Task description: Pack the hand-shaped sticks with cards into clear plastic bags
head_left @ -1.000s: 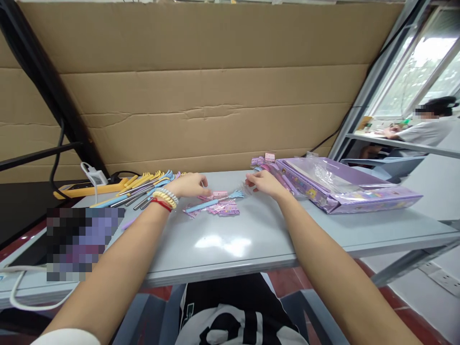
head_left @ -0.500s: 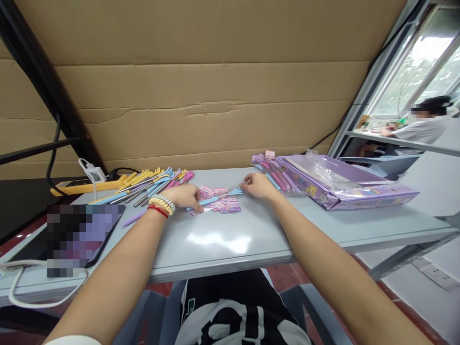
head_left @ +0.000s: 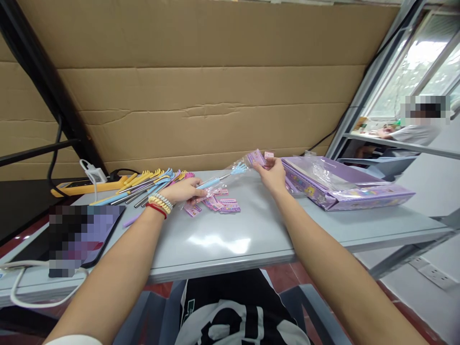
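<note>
Blue back scratcher (head_left: 212,182) in clear sleeve (head_left: 226,171), held over the counter (head_left: 266,230) toward its back edge; left hand (head_left: 185,190) pinching the handle, right hand (head_left: 272,175) the pink card (head_left: 255,157); bagging seems the step, next calling for steady grip

Creased brown cardboard (head_left: 215,48) fills the back, and here's a black post (head_left: 39,72) slanting down at far left! Below, a white adapter (head_left: 97,176) sits by a yellow bar (head_left: 79,189); a flat dark-edged device (head_left: 86,239), its face pixelated, lies near a white cable (head_left: 21,292). Over right, a window (head_left: 424,57) glows beyond 1 person (head_left: 419,134) in white, wall sockets (head_left: 436,277) down low.
</note>
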Motion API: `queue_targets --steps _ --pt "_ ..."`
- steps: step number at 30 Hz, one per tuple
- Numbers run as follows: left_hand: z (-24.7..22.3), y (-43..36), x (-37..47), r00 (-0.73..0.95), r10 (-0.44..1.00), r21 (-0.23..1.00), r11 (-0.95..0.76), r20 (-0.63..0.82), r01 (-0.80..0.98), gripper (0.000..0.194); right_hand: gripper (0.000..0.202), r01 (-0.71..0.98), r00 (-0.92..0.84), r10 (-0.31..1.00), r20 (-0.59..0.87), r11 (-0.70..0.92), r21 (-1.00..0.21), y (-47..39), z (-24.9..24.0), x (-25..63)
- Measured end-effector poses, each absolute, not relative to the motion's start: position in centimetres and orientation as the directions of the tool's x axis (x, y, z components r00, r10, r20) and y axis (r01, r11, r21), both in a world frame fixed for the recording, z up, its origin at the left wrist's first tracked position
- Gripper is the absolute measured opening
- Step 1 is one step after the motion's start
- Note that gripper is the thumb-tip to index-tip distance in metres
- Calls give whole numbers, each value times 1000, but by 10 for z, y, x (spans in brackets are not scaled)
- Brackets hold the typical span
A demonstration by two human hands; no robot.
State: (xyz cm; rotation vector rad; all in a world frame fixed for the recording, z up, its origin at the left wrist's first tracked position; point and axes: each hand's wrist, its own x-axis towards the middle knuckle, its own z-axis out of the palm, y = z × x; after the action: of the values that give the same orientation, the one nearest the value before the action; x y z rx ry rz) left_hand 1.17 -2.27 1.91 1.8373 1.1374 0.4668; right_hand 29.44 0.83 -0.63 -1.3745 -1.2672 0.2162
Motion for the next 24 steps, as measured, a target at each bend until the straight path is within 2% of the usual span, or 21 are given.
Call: queue_targets --steps 2,3,5,7,9,13,17,24 --pt "16 -23 18 497 866 879 -192 -56 435 27 40 516 357 787 504 284 -808 0 -3 282" --pt "14 -24 22 499 866 891 -209 -22 403 27 41 463 281 859 429 270 -844 -4 -2 274" --pt "11 -27 32 504 863 905 -240 34 351 26 47 338 12 978 206 190 -922 -13 -2 256" --pt "9 -31 41 507 860 905 -261 60 336 27 50 214 -171 983 59 96 -972 -18 -4 242" --pt "8 -35 49 522 852 898 -264 45 353 29 46 100 -242 968 61 88 -991 -20 -8 233" --pt "8 -37 52 586 810 953 -169 -11 251 33 38 -96 -187 969 160 144 -985 -17 -11 235" --pt "8 -34 49 628 777 985 -73 -40 154 34 34 -197 -122 981 149 123 -973 -13 -11 242" --pt "-1 -35 58 473 875 952 -224 101 211 22 26 -229 -159 987 -19 -56 -972 -18 -10 234"
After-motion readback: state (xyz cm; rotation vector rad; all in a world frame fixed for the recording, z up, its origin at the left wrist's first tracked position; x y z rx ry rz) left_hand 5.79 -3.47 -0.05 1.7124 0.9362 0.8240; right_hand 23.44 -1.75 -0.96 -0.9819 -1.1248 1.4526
